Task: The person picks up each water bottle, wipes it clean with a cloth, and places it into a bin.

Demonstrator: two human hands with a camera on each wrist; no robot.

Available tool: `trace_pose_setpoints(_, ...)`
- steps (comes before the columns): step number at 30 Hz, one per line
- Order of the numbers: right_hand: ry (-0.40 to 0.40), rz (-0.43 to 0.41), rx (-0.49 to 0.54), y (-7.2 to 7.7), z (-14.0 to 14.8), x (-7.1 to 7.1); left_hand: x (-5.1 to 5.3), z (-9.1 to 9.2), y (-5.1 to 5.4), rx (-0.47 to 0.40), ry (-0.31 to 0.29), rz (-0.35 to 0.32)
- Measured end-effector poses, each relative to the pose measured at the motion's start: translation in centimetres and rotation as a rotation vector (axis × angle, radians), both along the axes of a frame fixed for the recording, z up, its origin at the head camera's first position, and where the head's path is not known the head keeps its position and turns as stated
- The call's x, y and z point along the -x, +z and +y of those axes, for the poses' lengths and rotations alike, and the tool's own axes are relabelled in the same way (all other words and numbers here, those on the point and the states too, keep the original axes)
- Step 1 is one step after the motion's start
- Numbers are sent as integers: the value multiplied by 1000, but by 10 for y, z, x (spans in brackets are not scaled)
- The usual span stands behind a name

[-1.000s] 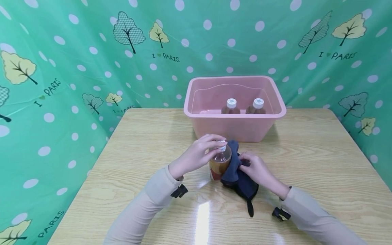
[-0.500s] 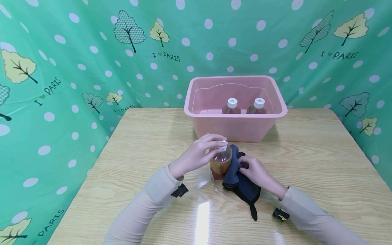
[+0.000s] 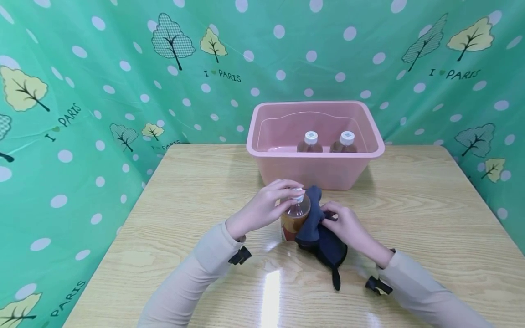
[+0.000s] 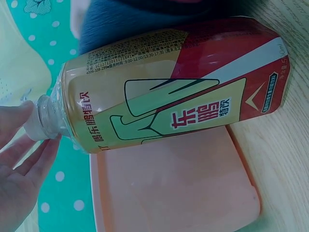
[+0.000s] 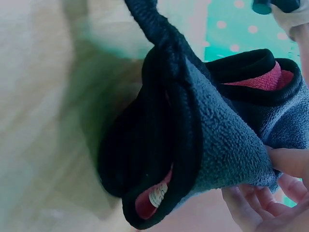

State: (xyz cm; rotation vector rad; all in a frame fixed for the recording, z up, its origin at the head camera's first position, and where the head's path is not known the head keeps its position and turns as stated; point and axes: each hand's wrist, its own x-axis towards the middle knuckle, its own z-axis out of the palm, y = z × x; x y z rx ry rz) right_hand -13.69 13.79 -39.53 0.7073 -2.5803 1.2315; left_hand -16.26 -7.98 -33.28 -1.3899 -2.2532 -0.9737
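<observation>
A drink bottle [image 3: 293, 224] with a white cap stands upright on the table. My left hand [image 3: 264, 207] holds it by the cap. In the left wrist view the bottle's red and yellow label [image 4: 193, 104] shows. My right hand [image 3: 346, 228] pinches a folded cleaning cloth [image 3: 311, 225] against the bottle's right side. Fuzzy dark blue on the outside, the cloth [image 5: 227, 135] has black edging, a hanging loop and pink showing within its folds. Its lower part drapes towards the table, and the bottle's right side is partly hidden behind it.
A pink plastic bin [image 3: 303, 171] stands just behind the bottle. Inside are two white-capped bottles [image 3: 311, 142], their lower parts hidden by the front wall. A green patterned curtain [image 3: 229, 105] hangs behind and left of the wooden table [image 3: 176, 200].
My right hand drew the cloth slightly towards me along the bottle's side, then pushed it back away. The left hand and bottle have stayed in place.
</observation>
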Motion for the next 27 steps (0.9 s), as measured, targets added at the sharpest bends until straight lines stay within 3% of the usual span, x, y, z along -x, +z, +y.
trace_pose_setpoints(6,-21,51,41,14,-1,-2,0,0,0,-3,3,2)
trace_pose_setpoints(13,-50,-9,46,22,-1,-4,0,0,0,-3,3,-2)
trace_pose_setpoints(27,-27,-23,21,13,-2,2,0,-1,0,-4,1,9)
